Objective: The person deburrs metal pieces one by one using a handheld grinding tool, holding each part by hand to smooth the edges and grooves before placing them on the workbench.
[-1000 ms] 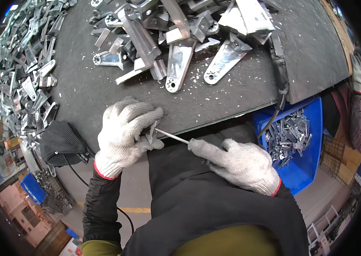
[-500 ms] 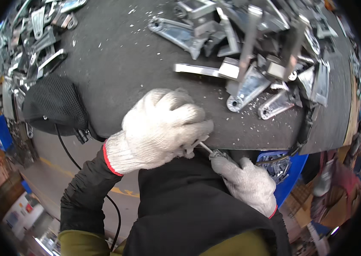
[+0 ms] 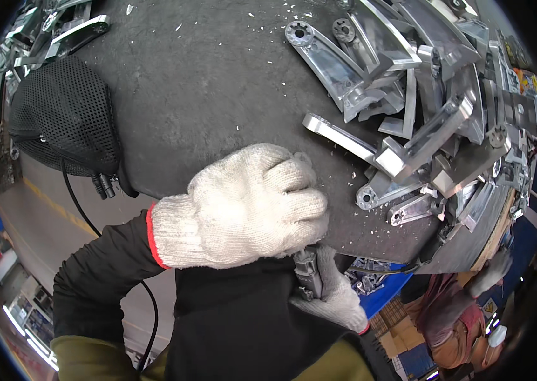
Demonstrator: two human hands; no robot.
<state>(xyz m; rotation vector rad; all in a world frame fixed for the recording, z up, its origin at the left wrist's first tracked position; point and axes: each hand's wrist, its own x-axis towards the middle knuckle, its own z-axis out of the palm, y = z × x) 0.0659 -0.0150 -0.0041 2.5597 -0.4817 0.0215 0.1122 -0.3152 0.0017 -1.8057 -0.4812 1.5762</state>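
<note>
While the right hand (image 3: 338, 298), its knit grip folded round one ridged, blocky metal part (image 3: 307, 276) beyond the table (image 3: 186, 108) edge, sits low, the left hand (image 3: 249, 203) curls just above (whether it holds anything, I cannot tell). Two piles of smooth, tapered brackets (image 3: 430, 134), one rounded mesh cover (image 3: 65, 117) and one blue bin (image 3: 388, 293) surround them.

Right hand (image 3: 338, 300) gripping grey metal part (image 3: 308, 274); left hand (image 3: 252, 206) just beside.
</note>
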